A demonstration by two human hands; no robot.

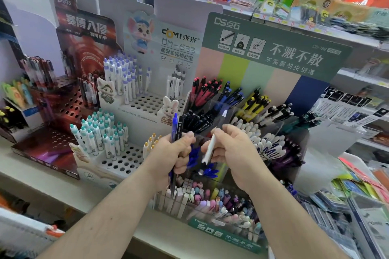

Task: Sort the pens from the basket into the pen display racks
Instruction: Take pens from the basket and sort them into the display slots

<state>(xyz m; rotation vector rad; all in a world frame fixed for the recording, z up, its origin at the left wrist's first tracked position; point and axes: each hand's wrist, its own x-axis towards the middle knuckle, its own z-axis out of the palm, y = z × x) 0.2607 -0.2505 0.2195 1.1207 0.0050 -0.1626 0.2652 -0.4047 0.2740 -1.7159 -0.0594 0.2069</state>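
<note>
Left hand (176, 149): fingers closed around upright blue plastic pens (174, 130), above the clear acrylic compartment rack (210, 212).
Right hand (233, 149): thumb and fingers pinch a slim white pen (209, 149), tilted, just beside the left hand.

Pens (174, 132) in both hands (179, 153)

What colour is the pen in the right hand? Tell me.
White: the pen pinched in the right hand, seen in the head view.
</note>
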